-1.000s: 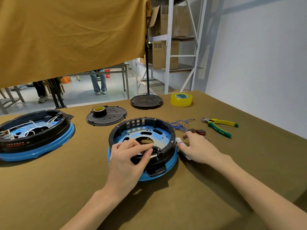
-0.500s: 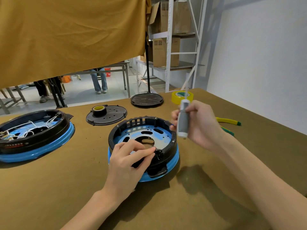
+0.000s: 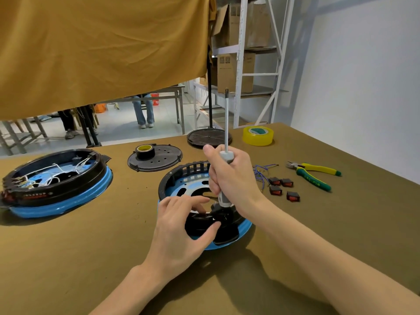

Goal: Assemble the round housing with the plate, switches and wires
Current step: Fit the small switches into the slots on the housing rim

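Black-and-blue round housing [image 3: 179,178] lies flat; 4 red switches [image 3: 283,188] beside blue wires [image 3: 261,171].

Both forearms are bare up to the frame edge, with no sleeve showing. The left hand [image 3: 181,226] and right hand [image 3: 231,178] wear no gloves, rings or watch.
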`<state>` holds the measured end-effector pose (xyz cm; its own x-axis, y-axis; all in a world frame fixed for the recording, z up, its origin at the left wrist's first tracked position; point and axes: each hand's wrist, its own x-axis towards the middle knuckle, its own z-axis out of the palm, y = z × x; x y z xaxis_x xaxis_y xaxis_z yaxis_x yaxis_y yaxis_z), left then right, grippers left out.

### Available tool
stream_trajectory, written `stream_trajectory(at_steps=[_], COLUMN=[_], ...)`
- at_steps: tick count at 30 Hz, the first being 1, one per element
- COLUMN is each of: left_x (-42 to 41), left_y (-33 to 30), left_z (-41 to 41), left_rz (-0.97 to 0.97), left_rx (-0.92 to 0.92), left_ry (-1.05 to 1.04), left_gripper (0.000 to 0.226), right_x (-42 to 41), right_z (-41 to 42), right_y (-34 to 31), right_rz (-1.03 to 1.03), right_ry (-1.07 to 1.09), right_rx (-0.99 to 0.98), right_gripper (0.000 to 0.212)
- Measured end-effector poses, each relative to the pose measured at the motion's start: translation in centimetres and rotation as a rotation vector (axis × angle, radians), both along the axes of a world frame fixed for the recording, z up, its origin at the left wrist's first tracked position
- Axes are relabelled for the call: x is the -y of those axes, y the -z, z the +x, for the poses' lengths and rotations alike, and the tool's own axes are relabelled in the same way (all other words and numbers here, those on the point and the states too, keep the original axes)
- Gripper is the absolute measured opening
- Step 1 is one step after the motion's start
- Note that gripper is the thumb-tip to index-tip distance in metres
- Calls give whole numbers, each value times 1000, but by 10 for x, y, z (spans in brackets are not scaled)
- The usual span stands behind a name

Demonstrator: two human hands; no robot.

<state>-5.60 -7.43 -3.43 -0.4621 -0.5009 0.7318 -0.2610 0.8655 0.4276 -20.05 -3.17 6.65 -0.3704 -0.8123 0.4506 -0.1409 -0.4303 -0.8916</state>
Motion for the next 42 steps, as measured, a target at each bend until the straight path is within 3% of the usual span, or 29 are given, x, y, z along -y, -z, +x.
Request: stream_trajectory(at_steps=[6,11,20,28,30,35,42], left_x=[0,1,3,-6,-7,-7,-8], left_y=[0,2,1,-12,-14,-18,-18], left_z=[5,5,5,-1,-3,-4,-5], left_rz=[38,45,32,45,62,56,35], left_rx=[13,32,75,172,199,246,285], left_ry=[7,-1,-7,-97,-98,-61,-43], left_gripper=[42,40,29,48,52,43,42], right_x=[-2,-1,-1,-2,-1,8,21], right_z=[13,-2,2,-15,-18,-32,-39], right_y=[10,0,20,24,27,28,31], right_rz=[-40,-129,-11,4,41,139,211], right_ry=[59,69,36,3,17,164,192], right_rx=[-150,-50,-46,-8,64,492,553], right_gripper=[41,41,37,37,40,35,11])
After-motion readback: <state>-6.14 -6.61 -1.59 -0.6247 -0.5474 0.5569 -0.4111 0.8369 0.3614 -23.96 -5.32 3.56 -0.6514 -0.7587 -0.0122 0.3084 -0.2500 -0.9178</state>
